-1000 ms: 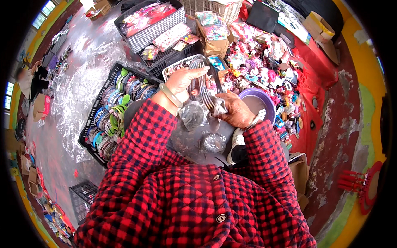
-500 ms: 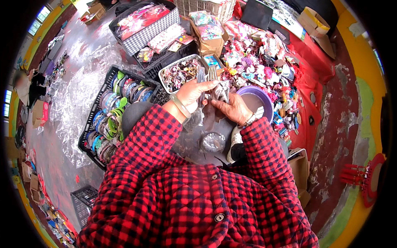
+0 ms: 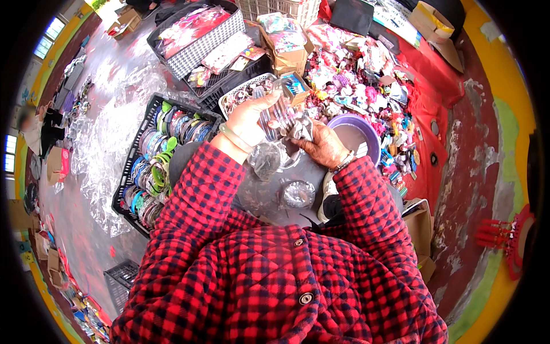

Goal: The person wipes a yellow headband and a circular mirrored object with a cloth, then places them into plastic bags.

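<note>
In front of me my left hand (image 3: pixel 246 120) is closed around several shiny, long-pronged pieces (image 3: pixel 276 117), fork-like and blurred; their exact kind is unclear. Its thumb stretches along the top of them. My right hand (image 3: pixel 326 148) pinches a crumpled grey cloth (image 3: pixel 301 127) against the lower ends of the pieces, so the two hands nearly meet. Below my left hand hangs crumpled clear plastic (image 3: pixel 267 160). On the floor beneath lies a round clear plastic bundle (image 3: pixel 297 194). A purple basin (image 3: pixel 375 143) of cloudy water stands beside my right hand.
To the left is a black crate (image 3: pixel 121 192) of coloured headbands. Ahead are a white basket (image 3: pixel 222 105) of hair ties, a cardboard box (image 3: pixel 290 60) and a patterned bin (image 3: pixel 220 40). A pile of hair accessories (image 3: pixel 372 86) spreads over red cloth. A person (image 3: pixel 34 132) is far left.
The prongs that stood apart between my hands are now gathered in my left hand, which has shifted slightly left. My right hand stays on the grey cloth; more clear plastic shows below.
</note>
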Demonstrator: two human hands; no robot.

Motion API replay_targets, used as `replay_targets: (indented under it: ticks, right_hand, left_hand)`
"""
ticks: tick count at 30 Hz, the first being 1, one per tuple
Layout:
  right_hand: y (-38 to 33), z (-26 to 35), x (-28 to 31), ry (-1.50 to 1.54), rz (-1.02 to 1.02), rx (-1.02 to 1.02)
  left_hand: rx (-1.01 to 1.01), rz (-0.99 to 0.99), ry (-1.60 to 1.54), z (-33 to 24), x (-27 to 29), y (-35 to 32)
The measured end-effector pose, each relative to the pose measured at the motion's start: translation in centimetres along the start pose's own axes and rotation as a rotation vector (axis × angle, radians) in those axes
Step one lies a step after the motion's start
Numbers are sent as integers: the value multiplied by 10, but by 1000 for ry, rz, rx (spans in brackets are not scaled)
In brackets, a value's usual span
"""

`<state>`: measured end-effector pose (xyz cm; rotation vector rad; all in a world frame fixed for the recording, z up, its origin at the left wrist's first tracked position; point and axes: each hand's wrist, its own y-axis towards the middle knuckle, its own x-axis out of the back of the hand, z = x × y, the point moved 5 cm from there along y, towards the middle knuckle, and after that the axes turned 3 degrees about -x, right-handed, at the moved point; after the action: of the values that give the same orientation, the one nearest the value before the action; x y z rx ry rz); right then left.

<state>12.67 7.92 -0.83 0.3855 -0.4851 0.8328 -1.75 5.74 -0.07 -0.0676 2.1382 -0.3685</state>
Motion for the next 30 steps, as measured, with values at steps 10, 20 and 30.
replay_targets:
  ticks: [10, 20, 30]
  right_hand:
    - [-5, 3, -5, 579, 118, -210]
    - [-5, -15, -12, 100, 138, -89]
    - [-8, 3, 0, 386, 120, -279]
  left_hand:
    - [-23, -35, 221, 14, -3, -7]
    - [-51, -18, 17, -16, 16, 2]
    - [-45, 11, 229, 11, -7, -9]
